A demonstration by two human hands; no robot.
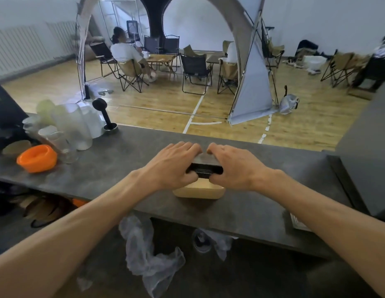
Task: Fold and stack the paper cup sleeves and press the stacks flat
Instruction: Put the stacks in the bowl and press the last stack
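Pressing from both sides, the left hand (173,163) and the right hand (234,166) hold a dark stack of sleeves (205,166) between them at the middle of the grey worktop (127,151). Each grip is curled round an end of the stack: fingers lie over its far top edge, thumbs tuck under its near edge, and the fingertips of the two hands nearly meet on top. White lettering shows on the near face of the stack, too small to read. Just beneath and nearer, a tan stack of sleeves (199,191) lies flat on the worktop close to its near edge; the dark stack sits above its far part, though whether the two touch cannot be told. At far left stand clear plastic cups (73,127), an orange bowl (36,158) and a black tamper (106,117). Crumpled clear plastic bags (144,250) lie on the lower shelf below.
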